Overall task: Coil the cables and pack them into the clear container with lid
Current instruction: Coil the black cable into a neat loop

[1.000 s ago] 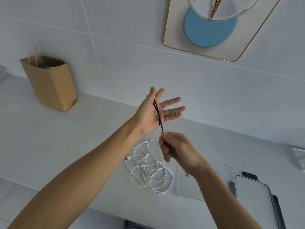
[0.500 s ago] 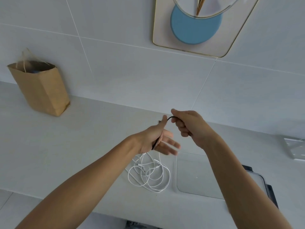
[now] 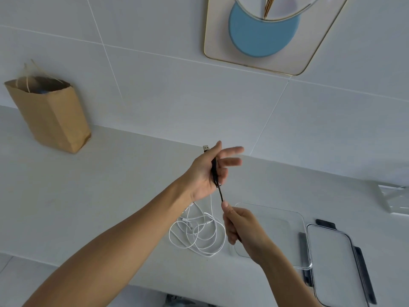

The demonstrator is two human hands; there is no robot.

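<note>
A black cable point(image 3: 214, 171) is wound across the palm of my left hand point(image 3: 205, 173), its silver USB plug sticking out above the thumb. My right hand point(image 3: 241, 227) pinches the cable's free end just below the left hand and holds it taut. Under both hands a loose white cable point(image 3: 197, 233) lies tangled on the counter. The clear container point(image 3: 292, 229) stands open to the right of it. Its lid point(image 3: 334, 262), with dark clips, lies flat beside the container at the lower right.
A brown paper bag point(image 3: 51, 114) stands at the back left against the tiled wall. A clear block point(image 3: 394, 200) sits at the right edge. A gold-rimmed wall ornament point(image 3: 265, 34) with a blue disc hangs above. The counter's front edge runs along the bottom.
My right hand swung from above the left hand down to below it, carrying the black cable around the left palm. The left hand's fingers have spread apart again.
</note>
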